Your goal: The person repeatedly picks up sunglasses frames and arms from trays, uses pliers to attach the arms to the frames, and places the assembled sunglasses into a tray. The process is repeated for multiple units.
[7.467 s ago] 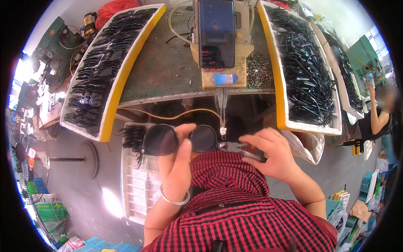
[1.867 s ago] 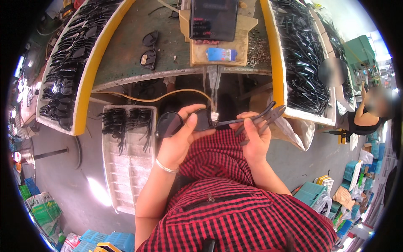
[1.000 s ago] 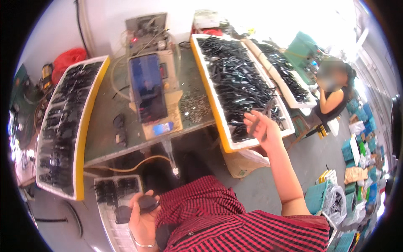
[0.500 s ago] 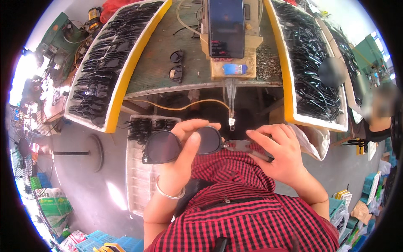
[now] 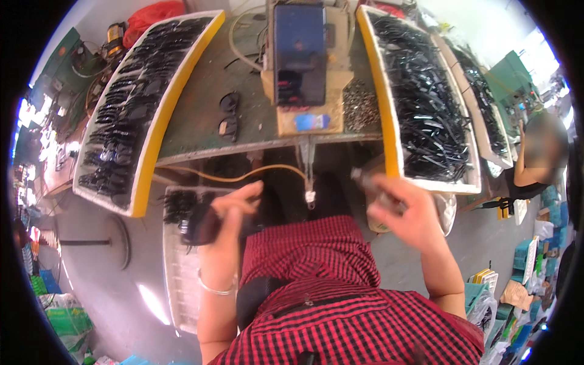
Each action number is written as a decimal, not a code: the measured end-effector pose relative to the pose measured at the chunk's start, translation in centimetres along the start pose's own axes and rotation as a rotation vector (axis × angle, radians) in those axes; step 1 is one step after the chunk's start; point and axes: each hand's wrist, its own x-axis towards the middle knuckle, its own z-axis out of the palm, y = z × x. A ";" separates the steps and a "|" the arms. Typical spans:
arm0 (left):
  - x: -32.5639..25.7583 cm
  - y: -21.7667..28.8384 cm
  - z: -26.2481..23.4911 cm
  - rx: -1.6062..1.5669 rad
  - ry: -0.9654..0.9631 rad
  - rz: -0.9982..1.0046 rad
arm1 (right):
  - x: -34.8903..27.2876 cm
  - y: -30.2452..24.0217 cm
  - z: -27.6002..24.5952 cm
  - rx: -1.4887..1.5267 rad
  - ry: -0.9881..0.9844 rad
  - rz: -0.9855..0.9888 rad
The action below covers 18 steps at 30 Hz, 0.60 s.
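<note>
Head view: the left hand (image 5: 228,220), toward eight o'clock, pinches dark sunglasses (image 5: 201,224) — all a bit blurred. At three o'clock, the right hand (image 5: 406,210) curls around grey pliers (image 5: 364,178), well apart from the sunglasses. Another pair (image 5: 229,103) lies on the counter (image 5: 198,125) toward eleven, between a left tray (image 5: 144,194) at ten and a right tray (image 5: 389,140) at two.

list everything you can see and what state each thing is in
left hand: closed on the held sunglasses
held sunglasses: gripped, motion-blurred
right hand: closed on pliers
pliers: held, blurred; open or shut, can't tell
loose sunglasses: lying on the bench
left box: packed with dark eyewear
right box: heaped with black strips
phone: screen mostly dark
</note>
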 end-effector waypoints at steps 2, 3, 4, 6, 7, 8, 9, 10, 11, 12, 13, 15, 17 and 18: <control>0.5 -1.9 -2.5 -0.163 0.179 -0.174 | 3.6 2.3 -2.0 -0.356 0.215 -0.186; 0.7 -2.8 -3.9 -0.242 0.282 -0.320 | 5.8 2.4 -2.7 -0.483 0.221 -0.159; 1.3 -3.9 -4.7 -0.247 0.314 -0.386 | 8.1 3.2 -3.2 -0.558 0.218 -0.132; 2.3 -5.6 -4.4 -0.272 0.334 -0.465 | 11.4 5.5 -4.0 -0.831 0.313 -0.233; 2.4 -6.0 -4.3 -0.286 0.336 -0.490 | 12.5 6.0 -4.1 -0.922 0.300 -0.203; 2.3 -6.2 -4.2 -0.227 0.267 -0.416 | 12.9 6.2 -3.9 -0.939 0.326 -0.198; 2.5 -6.1 -4.3 -0.205 0.240 -0.335 | 13.5 6.1 -3.5 -0.950 0.347 -0.216; 3.3 -5.8 -3.6 -0.133 0.238 -0.288 | 13.1 6.0 -3.7 -0.868 0.380 -0.225; 4.5 -5.3 -3.4 -0.049 0.252 -0.247 | 12.6 5.7 -3.5 -0.777 0.418 -0.275; 6.0 -6.0 -4.3 0.211 0.284 -0.105 | 11.9 5.3 -2.9 -0.707 0.435 -0.321; 8.1 -6.9 -5.1 0.458 0.288 0.026 | 10.7 4.8 -2.6 -0.659 0.446 -0.324; 11.8 -5.6 -4.7 0.843 0.422 0.121 | 7.8 3.5 -1.3 -0.365 0.349 -0.215; 15.3 -5.8 -4.5 1.025 0.480 0.091 | 4.8 2.6 -0.3 -0.282 0.317 -0.239; 16.7 -6.7 -4.6 1.165 0.517 0.153 | 3.7 2.6 0.2 -0.219 0.279 -0.246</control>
